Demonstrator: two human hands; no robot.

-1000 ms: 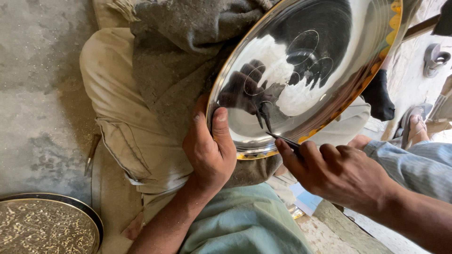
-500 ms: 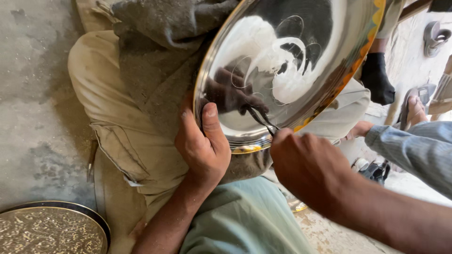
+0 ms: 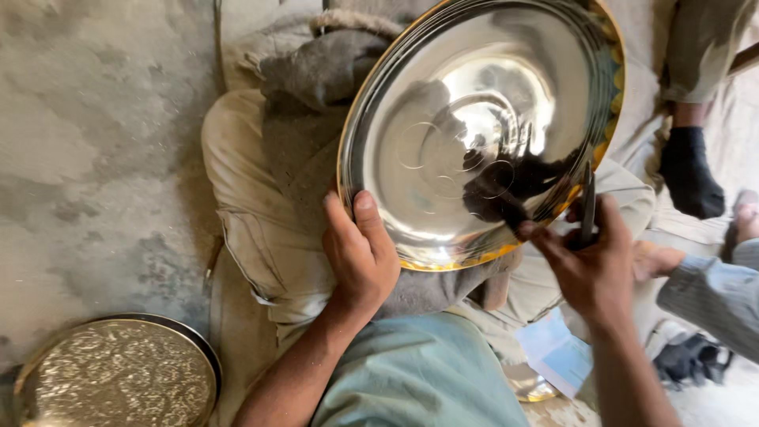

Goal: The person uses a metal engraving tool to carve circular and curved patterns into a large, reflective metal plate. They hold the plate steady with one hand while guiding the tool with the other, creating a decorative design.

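A large shiny round metal plate (image 3: pixel 443 87) with a brass-coloured rim rests tilted on my lap over a grey cloth (image 3: pixel 304 134). My left hand (image 3: pixel 360 253) grips its lower left edge, thumb on the polished face. My right hand (image 3: pixel 585 265) holds a thin dark metal tool (image 3: pixel 587 209) upright at the plate's lower right rim. Faint engraved circles show near the plate's centre.
An embossed round metal tray (image 3: pixel 115 372) lies on the concrete floor at lower left. Another person's sleeve (image 3: pixel 708 296) and hand (image 3: pixel 656 259) reach in from the right, and a foot in a black sock (image 3: pixel 692 178) is beyond. A light blue paper (image 3: pixel 557 356) lies under my right arm.
The plate has swung so more of its face shows. My right hand has shifted from the plate's bottom edge to its lower right rim, with the tool now pointing up.
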